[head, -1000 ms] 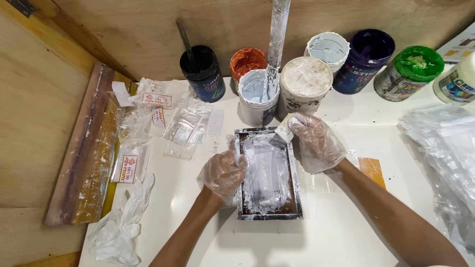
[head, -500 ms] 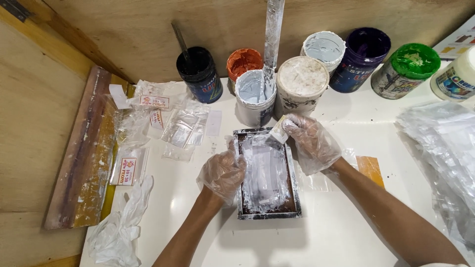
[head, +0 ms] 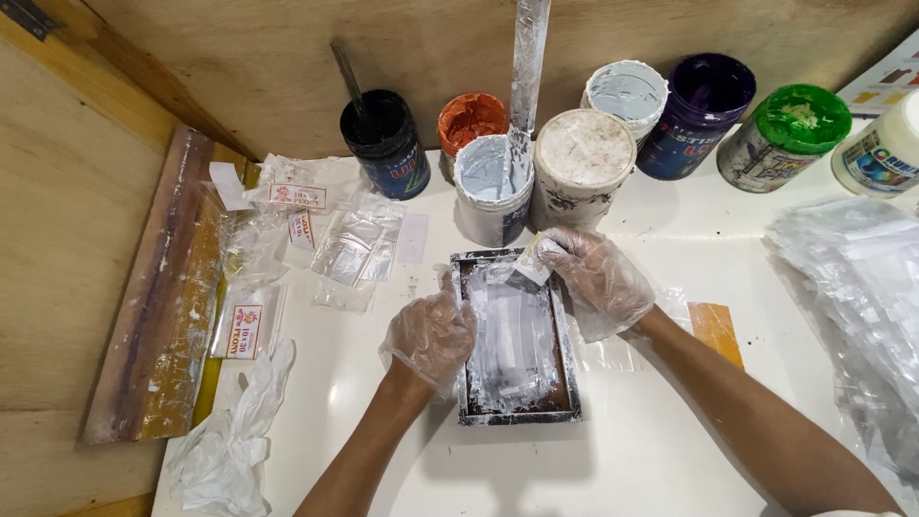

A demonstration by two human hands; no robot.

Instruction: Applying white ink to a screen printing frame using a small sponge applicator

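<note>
We saw both hands in clear plastic gloves over a small rectangular screen frame (head: 517,337) smeared white, lying flat on the white desk (head: 670,450). Left hand (head: 431,330) rested on the frame's left edge, fingers curled loosely together, clamped on nothing we could make out. Right hand (head: 598,278) sat at the frame's top right corner, fingertips pinched shut on a small pale card scraper (head: 532,263).

Just beyond the hands stood paint tubs: an open grey-white one (head: 490,187) with a long white-coated stick (head: 526,81) upright in it, a lidded white one (head: 579,163), orange (head: 469,120), black (head: 385,144), pale grey (head: 624,96), purple (head: 697,110), green (head: 785,134).

Left of the left hand lay clear flat bags (head: 356,251), some with small white rectangular labels printed red (head: 297,196), one more label (head: 246,330) nearer the wooden squeegee (head: 158,306). A spare glove (head: 230,440) lay nearer us. Right of the right hand: an orange strip (head: 716,330) and a stack of clear bags (head: 852,306).
</note>
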